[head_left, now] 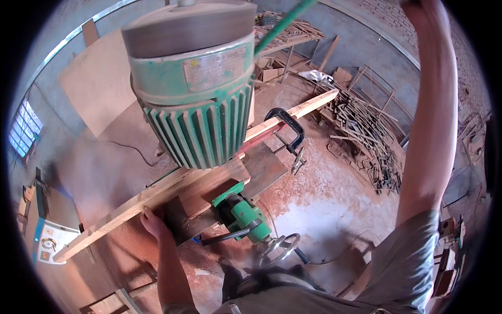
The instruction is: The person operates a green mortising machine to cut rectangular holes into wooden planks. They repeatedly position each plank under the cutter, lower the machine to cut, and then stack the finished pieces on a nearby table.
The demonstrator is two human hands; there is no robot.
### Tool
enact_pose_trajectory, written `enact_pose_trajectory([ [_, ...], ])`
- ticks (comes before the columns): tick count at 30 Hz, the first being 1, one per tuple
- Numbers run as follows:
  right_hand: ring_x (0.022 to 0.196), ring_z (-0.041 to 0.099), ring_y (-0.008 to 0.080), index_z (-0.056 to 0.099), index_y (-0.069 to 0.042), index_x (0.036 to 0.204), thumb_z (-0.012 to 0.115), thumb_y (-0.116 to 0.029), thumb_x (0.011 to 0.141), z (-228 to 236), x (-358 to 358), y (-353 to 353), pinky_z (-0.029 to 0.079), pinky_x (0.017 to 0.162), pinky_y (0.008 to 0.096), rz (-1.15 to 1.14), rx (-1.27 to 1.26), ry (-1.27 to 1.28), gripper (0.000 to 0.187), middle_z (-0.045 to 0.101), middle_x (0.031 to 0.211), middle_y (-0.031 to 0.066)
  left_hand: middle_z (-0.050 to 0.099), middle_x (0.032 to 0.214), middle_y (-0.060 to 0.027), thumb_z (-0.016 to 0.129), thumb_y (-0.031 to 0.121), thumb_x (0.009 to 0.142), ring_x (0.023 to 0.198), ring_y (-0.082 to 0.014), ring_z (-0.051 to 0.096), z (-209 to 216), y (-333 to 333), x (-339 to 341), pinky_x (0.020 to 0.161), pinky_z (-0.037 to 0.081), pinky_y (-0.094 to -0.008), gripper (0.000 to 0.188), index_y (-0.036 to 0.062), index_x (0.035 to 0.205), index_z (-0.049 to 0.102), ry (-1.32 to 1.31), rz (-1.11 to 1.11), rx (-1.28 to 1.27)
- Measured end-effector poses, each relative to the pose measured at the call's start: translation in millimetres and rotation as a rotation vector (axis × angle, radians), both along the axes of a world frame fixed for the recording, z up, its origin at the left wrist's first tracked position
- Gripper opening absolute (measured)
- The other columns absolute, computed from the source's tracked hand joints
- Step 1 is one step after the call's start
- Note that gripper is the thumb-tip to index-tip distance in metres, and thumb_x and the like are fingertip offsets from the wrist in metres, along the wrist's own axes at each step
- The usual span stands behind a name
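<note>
Reddish sawdust coats the workshop floor (324,170). I see the left hand (151,221) grasping the near edge of a pale, square-sawn timber beam (104,228), low beside the finned green motor (198,125). The right hand (417,8), cropped overhead, I cannot read. A loosened hold could, I judge, let the beam twist; a slack black C-clamp (299,133), creep.
</note>
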State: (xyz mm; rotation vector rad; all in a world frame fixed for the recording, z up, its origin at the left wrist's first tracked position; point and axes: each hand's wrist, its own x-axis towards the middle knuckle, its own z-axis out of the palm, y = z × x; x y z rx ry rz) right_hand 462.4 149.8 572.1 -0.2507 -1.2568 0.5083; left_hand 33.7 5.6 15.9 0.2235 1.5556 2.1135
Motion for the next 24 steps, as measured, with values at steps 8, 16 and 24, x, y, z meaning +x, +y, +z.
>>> enact_pose_trajectory([
  [8,0.069,0.038,0.0191,0.045,-0.002,0.081,0.054,-0.016,0.086,-75.7,93.6,-65.0,0.033,0.069,0.0364,0.303,-0.078,-0.041,0.017,0.041,0.075,0.0066,0.060,0.090,-0.0085,0.051,0.033,0.091,0.071,-0.0155,0.061,-12.5,4.6,-4.3,0.061,0.051,-0.0253,0.036,0.0010,0.107,0.046,-0.008,-0.062,-0.064],
  [16,0.069,0.039,0.0184,0.046,-0.006,0.083,0.063,-0.025,0.082,-121.0,101.9,-90.6,0.033,0.069,0.0365,0.229,-0.062,0.068,0.026,0.042,0.073,0.0037,0.058,0.095,-0.0094,0.051,0.033,0.091,0.073,-0.0172,0.060,-3.6,3.5,-0.1,0.064,0.051,-0.0260,0.037,0.0014,0.109,0.045,-0.016,-0.042,-0.063],
  [24,0.069,0.039,0.0171,0.047,-0.006,0.083,0.068,-0.034,0.079,-160.0,104.6,-116.2,0.031,0.068,0.0355,0.106,-0.035,0.142,0.035,0.042,0.072,0.0023,0.058,0.091,-0.0087,0.050,0.033,0.091,0.072,-0.0174,0.060,-4.4,5.8,2.1,0.064,0.051,-0.0269,0.037,0.0008,0.108,0.045,-0.011,-0.045,-0.075],
])
